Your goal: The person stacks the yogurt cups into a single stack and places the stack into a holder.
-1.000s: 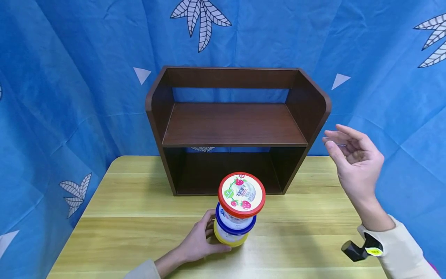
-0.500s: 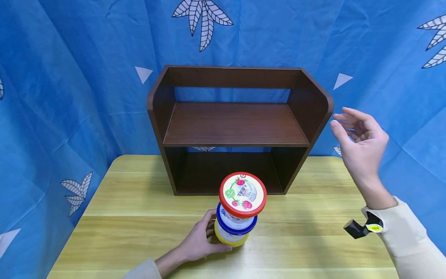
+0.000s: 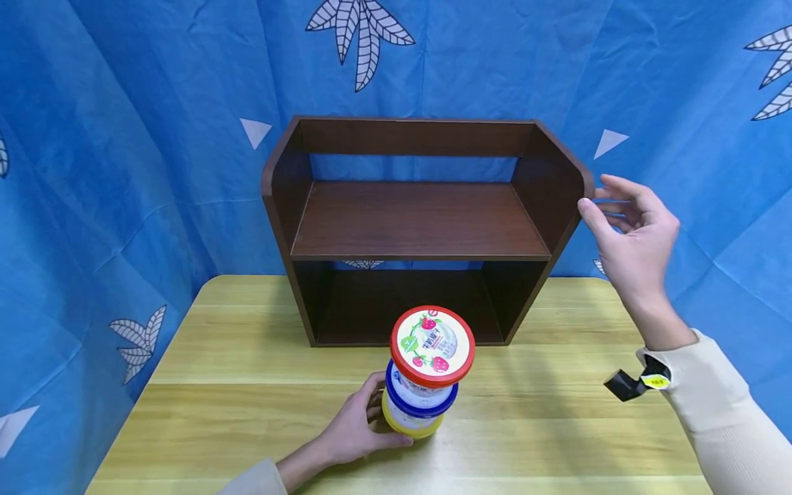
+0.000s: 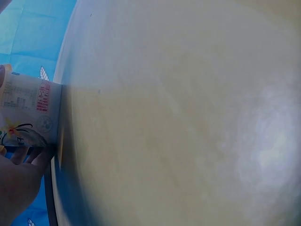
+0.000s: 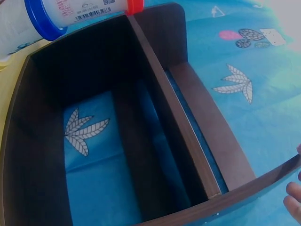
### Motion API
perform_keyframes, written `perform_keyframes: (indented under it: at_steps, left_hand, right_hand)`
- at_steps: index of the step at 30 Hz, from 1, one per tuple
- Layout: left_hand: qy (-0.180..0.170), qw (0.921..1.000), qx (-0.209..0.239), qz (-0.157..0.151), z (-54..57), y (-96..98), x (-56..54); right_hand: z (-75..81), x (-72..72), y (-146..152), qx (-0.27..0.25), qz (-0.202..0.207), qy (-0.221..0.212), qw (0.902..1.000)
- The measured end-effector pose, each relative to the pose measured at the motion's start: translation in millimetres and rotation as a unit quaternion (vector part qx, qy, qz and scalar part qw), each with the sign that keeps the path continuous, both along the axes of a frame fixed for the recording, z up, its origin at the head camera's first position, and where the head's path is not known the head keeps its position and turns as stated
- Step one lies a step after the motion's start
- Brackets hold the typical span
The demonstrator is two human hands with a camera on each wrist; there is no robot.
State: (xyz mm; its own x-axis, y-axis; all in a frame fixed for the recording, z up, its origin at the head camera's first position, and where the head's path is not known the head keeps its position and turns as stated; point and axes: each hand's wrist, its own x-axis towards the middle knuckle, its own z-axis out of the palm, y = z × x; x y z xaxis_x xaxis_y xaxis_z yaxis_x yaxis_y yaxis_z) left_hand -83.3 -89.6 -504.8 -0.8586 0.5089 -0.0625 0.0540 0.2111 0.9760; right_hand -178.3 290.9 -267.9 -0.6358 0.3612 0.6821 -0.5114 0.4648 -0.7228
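Note:
Three round tubs stand stacked on the table in the head view: a yellow-lidded tub [image 3: 411, 427] at the bottom, a blue-lidded tub [image 3: 419, 397] in the middle, and a red-lidded tub [image 3: 432, 346] with strawberries on its lid on top. My left hand [image 3: 349, 427] grips the lowest tub from the left, thumb in front and fingers around the far side. Raised at the right, my right hand [image 3: 640, 240] has its fingers loosely bent and holds nothing. Its thumb tip overlaps the edge of the dark brown shelf [image 3: 418, 220]; whether they touch, I cannot tell.
The two-level shelf stands at the back of the wooden table [image 3: 235, 385], just behind the tubs. A blue cloth [image 3: 155, 137] with leaf prints hangs behind and at both sides. A black device [image 3: 637, 381] is strapped to my right wrist.
My right hand has risen beside the shelf, then shifted left to the edge of its right side panel. The left hand and the stacked tubs have stayed put.

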Motion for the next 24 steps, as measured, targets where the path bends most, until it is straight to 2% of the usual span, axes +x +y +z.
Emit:
perform_keyframes:
  at_steps: [8,16,24]
  left_hand:
    - [-0.001,1.0,0.001,0.0,0.3,0.2,-0.4]
    - [-0.003,1.0,-0.001,0.002,-1.2,1.3,-0.2]
    - [-0.004,1.0,-0.001,0.002,-0.5,1.9,-0.3]
  right_hand:
    - [2.1,-5.6,-1.7,0.0,-0.001,0.006,1.0]
    - [2.6,-8.4,-2.9,0.035,-0.006,0.0,0.9994]
    - [2.2,-9.9,-2.0,0.032,-0.001,0.014,0.9994]
